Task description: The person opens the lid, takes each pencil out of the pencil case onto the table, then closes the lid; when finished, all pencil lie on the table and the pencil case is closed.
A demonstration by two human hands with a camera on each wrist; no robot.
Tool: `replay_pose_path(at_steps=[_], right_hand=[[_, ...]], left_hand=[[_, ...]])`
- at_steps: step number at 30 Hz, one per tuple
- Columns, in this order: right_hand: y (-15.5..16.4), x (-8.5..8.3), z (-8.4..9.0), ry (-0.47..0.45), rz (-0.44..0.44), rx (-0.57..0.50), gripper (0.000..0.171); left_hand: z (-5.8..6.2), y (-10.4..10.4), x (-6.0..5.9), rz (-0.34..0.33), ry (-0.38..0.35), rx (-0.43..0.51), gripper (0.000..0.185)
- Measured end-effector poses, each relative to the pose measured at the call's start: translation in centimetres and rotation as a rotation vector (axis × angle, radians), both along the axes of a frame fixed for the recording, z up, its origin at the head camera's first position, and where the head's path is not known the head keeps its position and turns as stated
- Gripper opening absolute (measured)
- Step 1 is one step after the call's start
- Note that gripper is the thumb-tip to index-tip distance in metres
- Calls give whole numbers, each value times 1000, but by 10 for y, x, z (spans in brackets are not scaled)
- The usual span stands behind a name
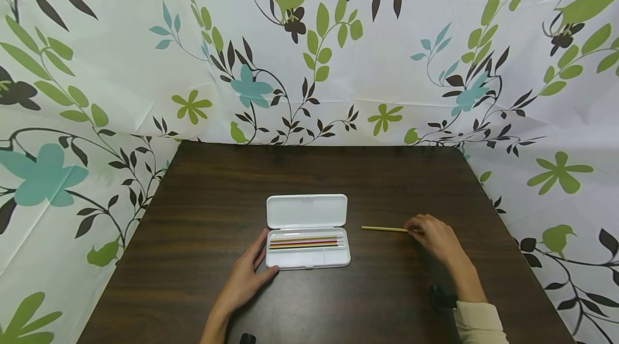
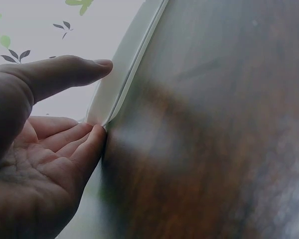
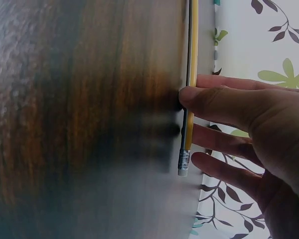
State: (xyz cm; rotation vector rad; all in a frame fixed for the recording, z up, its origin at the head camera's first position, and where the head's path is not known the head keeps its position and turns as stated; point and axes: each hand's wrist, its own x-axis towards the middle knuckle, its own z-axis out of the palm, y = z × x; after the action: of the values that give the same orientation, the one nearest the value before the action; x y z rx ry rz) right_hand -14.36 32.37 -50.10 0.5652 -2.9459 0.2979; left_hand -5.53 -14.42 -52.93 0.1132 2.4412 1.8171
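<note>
Yellow wooden pencil (image 1: 385, 229) lies on dark wood table (image 1: 387, 183), right of open white plastic pencil case (image 1: 307, 231); right hand (image 1: 433, 235) pinches its end. Left hand (image 1: 245, 277), fingers relaxed, braces the case's left edge.
Left wrist: straight fingers (image 2: 92, 144) touch case corner (image 2: 114, 94).
Right wrist: thumb (image 3: 214, 102) and fingers hold pencil (image 3: 192, 64) near its eraser.

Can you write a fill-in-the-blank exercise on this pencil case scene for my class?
1. The white pencil case on the table has its lid ____.
2. The right hand touches a ____ pencil with its fingers.
3. The left hand rests against the case's ____ end.

Missing words: open; yellow; left
</note>
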Motion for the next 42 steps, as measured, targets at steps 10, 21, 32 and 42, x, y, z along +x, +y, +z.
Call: replay_pose_path(at_steps=[10,21,32,42], right_hand=[[-12,-2,9,29,-4,16,19],[-92,3,50,234,180,-37,19],[-187,15,46,99,447,-23,18],[-197,14,19,34,487,-11,13]], left_hand=[[-1,-1,-1,-3,-2,-4,91],[-1,-2,-2,-9,4,15,91],[0,-1,-3,8,-4,-6,92],[-1,-2,-1,10,16,20,92]])
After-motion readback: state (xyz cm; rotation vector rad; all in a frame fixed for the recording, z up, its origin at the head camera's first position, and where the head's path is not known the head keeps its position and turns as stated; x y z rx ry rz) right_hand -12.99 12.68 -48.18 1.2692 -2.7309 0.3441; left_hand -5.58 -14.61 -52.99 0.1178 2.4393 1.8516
